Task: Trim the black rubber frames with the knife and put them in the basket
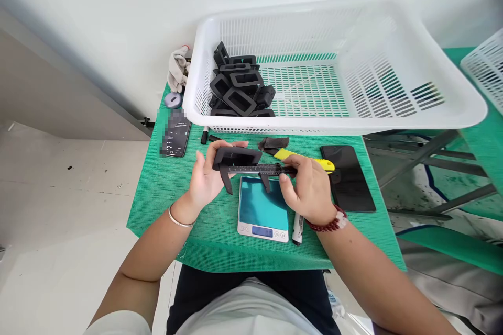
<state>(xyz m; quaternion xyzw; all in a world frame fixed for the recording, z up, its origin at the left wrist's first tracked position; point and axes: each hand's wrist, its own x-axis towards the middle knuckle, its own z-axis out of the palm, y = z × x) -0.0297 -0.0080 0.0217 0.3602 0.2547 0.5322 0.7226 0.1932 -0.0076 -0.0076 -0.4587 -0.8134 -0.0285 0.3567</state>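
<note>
My left hand [208, 174] is closed around one end of a black rectangular plastic frame [240, 153], raised above the table. In my right hand [308, 186] is a black caliper [255, 169], gripped by its slider end. Its beam lies along the near side of the frame, and its jaws point down toward me, spread apart. Whether the caliper touches the frame I cannot tell. Below them sits a small digital scale [262, 209] with a shiny blue-green plate. A marker pen [297, 229] lies beside it, partly under my right hand.
Behind my hands a large white basket [322, 124] holds several similar black frames [239, 100] at its left end. A yellow-handled cutter [325, 164], a dark phone [351, 178], a lit phone [176, 133], a round tin [173, 100] and gloves [178, 70] lie on the green-covered table [161, 196].
</note>
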